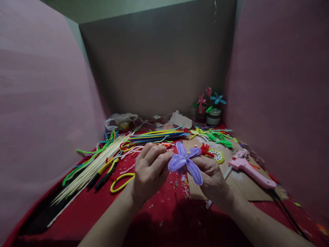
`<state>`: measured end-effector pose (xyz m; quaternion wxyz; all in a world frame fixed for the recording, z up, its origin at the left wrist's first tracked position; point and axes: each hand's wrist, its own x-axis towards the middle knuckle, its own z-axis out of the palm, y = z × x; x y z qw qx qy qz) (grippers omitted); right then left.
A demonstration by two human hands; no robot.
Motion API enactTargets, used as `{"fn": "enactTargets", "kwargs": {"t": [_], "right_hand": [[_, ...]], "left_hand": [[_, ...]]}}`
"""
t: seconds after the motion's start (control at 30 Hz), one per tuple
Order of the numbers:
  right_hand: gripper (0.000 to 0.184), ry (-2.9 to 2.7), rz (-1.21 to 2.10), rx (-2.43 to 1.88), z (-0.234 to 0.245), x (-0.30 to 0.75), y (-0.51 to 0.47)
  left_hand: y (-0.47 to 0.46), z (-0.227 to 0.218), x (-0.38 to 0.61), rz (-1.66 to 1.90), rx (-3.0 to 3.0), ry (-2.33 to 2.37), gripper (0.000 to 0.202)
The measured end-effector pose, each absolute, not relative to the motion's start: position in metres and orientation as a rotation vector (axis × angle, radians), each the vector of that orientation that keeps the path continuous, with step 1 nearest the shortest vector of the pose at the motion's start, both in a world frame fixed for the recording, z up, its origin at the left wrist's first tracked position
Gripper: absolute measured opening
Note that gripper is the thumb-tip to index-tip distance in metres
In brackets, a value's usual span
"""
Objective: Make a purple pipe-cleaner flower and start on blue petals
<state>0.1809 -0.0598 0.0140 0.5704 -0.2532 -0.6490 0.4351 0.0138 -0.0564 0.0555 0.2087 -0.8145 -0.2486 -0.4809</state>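
Note:
A purple flower (185, 162) with looped petals is held between both hands over the red table (84, 209). My left hand (150, 171) pinches it from the left, fingers curled onto a petal. From below and to the right, my right hand (212, 176) closes around its underside; what lies under the petals is hidden. Both hands hover just above the cardboard sheet's (241, 185) near left corner.
A pink glue gun (248, 168) lies on the cardboard at right, cable trailing forward. Bamboo skewers (94, 166), pliers (105, 175), a yellow loop (122, 181) and coloured pipe cleaners (156, 134) cover the left and middle. Finished flowers in a pot (213, 109) stand at the back. Pink panels wall both sides.

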Motion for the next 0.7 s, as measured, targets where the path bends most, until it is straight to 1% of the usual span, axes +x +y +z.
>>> {"fn": "enactTargets", "kwargs": {"t": [0.07, 0.2, 0.27, 0.37, 0.47, 0.6, 0.7], "right_hand": [[0.023, -1.544, 0.982, -0.589, 0.014, 0.181, -0.059], [0.024, -1.575, 0.879, -0.581, 0.015, 0.181, -0.059], [0.024, -1.579, 0.867, -0.580, 0.015, 0.180, -0.060], [0.021, -1.577, 0.886, -0.555, 0.015, 0.179, -0.061], [0.019, -1.558, 0.899, -0.542, 0.014, 0.176, -0.062], [0.018, -1.533, 0.872, -0.549, 0.014, 0.175, -0.062], [0.019, -1.549, 0.861, -0.555, 0.014, 0.175, -0.061]], "left_hand": [[-0.057, 0.057, 0.014, -1.307, -2.279, -0.722, 0.017], [-0.061, 0.066, 0.012, -1.327, -2.275, -0.778, 0.030], [-0.067, 0.068, 0.012, -1.318, -2.300, -0.743, 0.034], [-0.076, 0.065, 0.013, -1.263, -2.313, -0.660, 0.027], [-0.082, 0.058, 0.016, -1.169, -2.199, -0.624, 0.021], [-0.080, 0.051, 0.016, -1.029, -2.077, -0.570, 0.018], [-0.075, 0.049, 0.012, -1.054, -2.087, -0.571, 0.018]]}}
